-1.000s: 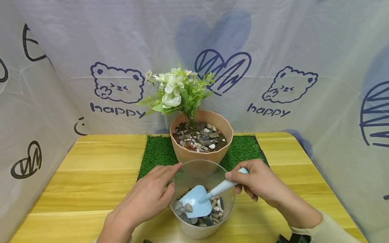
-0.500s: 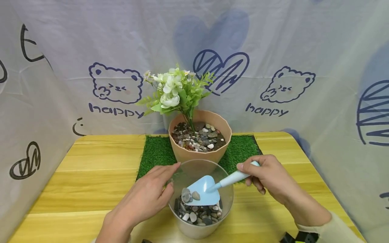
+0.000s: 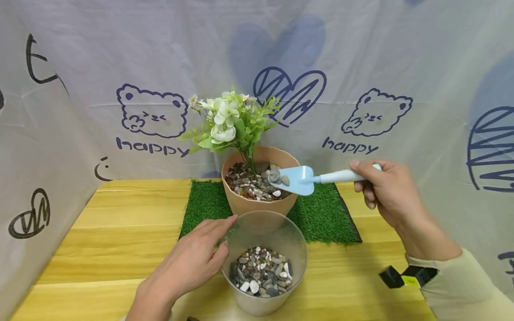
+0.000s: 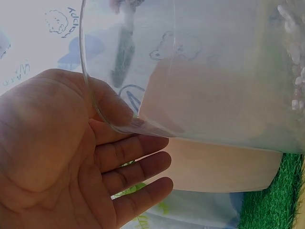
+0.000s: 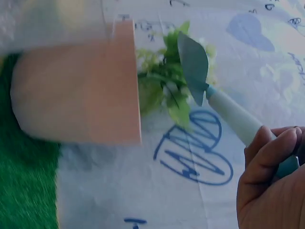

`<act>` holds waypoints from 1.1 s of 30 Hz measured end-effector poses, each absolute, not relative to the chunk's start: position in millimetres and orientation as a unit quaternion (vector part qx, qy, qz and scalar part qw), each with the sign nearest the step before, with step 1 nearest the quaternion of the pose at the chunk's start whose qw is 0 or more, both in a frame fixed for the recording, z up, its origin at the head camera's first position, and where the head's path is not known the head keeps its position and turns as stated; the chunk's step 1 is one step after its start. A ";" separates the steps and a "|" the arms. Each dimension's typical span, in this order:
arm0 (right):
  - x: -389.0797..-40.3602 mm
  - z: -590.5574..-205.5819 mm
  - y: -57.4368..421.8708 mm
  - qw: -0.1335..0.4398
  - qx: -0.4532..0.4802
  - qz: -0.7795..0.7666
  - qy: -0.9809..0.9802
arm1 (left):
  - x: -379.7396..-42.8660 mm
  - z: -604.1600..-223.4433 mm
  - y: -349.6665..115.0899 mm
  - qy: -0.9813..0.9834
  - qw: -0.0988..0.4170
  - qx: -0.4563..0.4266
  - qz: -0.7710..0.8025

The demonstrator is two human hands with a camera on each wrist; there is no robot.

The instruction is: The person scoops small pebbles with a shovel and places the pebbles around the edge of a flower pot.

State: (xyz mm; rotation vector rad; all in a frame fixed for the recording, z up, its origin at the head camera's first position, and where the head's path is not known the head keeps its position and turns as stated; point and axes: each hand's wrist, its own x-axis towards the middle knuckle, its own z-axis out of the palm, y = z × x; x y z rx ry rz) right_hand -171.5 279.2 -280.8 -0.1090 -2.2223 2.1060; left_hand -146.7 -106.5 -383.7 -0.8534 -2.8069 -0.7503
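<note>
Left grip [image 3: 192, 252], 7 o'clock: fingers [image 4: 143, 196] extended, resting against clear plastic bucket [image 3: 261, 307], 6 o'clock. Peach faceted flowerpot [image 3: 238, 204], dial centre, holds white-flowered green sprig [image 3: 233, 118]. Pale-blue plastic scoop [image 3: 303, 180], 3 o'clock, above pot's edge, bears grey pebbles [image 3: 275, 174]; right grip [image 3: 387, 187] clamps handle [image 3: 339, 175]. Advisable: low, gentle tilt, avoiding sprig.

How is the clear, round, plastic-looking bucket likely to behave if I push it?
The bucket will probably resist tipping, as its grey, white and brown stone pebbles lie low inside. It may feel heavy for something so thin-rimmed, given that stone layer. Its clear sides look smooth, so a push against them might slip.
</note>
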 end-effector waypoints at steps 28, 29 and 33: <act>-200.0 -270.5 264.3 0.225 -0.088 0.319 -0.917 | -147.6 -383.4 -106.7 -0.925 0.053 -0.284 -0.247; -200.0 -270.4 263.3 0.231 -0.087 0.312 -0.917 | -147.7 -383.2 -106.7 -0.925 0.053 -0.284 -0.247; -199.6 -270.6 260.3 0.250 -0.078 0.295 -0.919 | -148.2 -382.8 -107.1 -0.925 0.055 -0.284 -0.247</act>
